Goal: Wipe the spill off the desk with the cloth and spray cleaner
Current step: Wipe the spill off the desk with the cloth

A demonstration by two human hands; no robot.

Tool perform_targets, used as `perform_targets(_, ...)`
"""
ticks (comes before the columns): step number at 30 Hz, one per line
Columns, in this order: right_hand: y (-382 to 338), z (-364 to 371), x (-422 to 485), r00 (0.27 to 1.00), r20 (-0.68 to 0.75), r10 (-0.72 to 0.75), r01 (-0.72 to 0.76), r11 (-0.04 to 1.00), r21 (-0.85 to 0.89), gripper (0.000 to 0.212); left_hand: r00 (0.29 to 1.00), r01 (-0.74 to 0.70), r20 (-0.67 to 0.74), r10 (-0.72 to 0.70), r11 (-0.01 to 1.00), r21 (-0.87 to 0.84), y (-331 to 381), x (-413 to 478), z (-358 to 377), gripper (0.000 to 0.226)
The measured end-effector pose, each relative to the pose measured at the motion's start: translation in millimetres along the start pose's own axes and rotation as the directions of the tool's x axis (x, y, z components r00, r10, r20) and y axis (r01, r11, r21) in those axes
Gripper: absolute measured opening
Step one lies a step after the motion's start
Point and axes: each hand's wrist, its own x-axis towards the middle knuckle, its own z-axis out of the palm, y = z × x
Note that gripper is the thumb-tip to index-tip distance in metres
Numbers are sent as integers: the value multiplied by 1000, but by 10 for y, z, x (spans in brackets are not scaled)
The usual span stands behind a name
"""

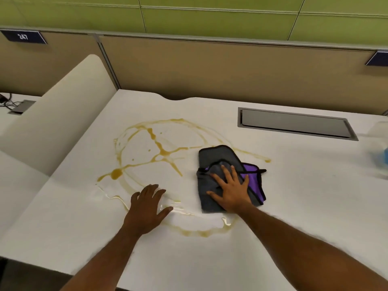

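A yellow-brown spill (161,151) spreads in rings and streaks over the middle of the white desk (294,185). A folded grey and purple cloth (220,158) lies at the spill's right edge. My right hand (231,191) presses flat on the cloth, fingers spread. My left hand (148,203) rests palm down on the desk, on the wet near part of the spill, holding nothing. At the far right edge a blurred clear spray bottle (381,152) with blue liquid stands on the desk.
A grey cable hatch (294,123) is set into the desk at the back right. A beige partition (210,66) runs along the back, and a curved white divider (69,114) stands on the left. A neighbouring desk with cables (8,101) lies beyond it.
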Motion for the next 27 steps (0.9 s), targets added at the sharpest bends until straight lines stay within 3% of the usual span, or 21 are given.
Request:
perform_targets(4, -264, -9, 210, 992, 34, 118, -119, 992, 28, 87, 997, 26, 69, -29, 999, 46, -24, 183, 77, 108)
perform_targets(9, -199, 188, -126, 985, 4, -173, 173, 983, -52, 78, 997, 32, 68, -37, 997, 67, -129, 390, 88, 102)
perform_targets(11, 57, 207, -240, 975, -15, -221, 219, 974, -64, 75, 995, 48, 81, -54, 996, 73, -189, 469, 68, 97)
perform_targets(14, 275, 101, -166, 999, -20, -36, 35, 997, -69, 79, 994, 29, 107, -39, 995, 92, -280, 522, 65, 92)
perform_targets(18, -48, 25, 42, 984, -23, 175, -176, 984, -6, 80, 993, -28, 114, 20, 998, 63, -334, 583, 52, 91)
perform_targets(22, -276, 56, -113, 999, 34, -40, 41, 999, -34, 78, 996, -40, 83, 35, 997, 68, -159, 566, 71, 91)
perform_targets(24, -457, 236, -389, 985, -22, -170, 168, 982, -81, 73, 990, -92, 114, 83, 993, 75, -419, 601, 65, 89)
perform_targets(25, -597, 289, -539, 988, -47, -148, 144, 985, -91, 72, 979, -172, 126, 161, 981, 85, -665, 633, 66, 86)
perform_targets(27, -301, 255, -725, 998, -33, -49, 47, 998, -45, 73, 974, -202, 132, 186, 973, 115, -637, 686, 107, 78)
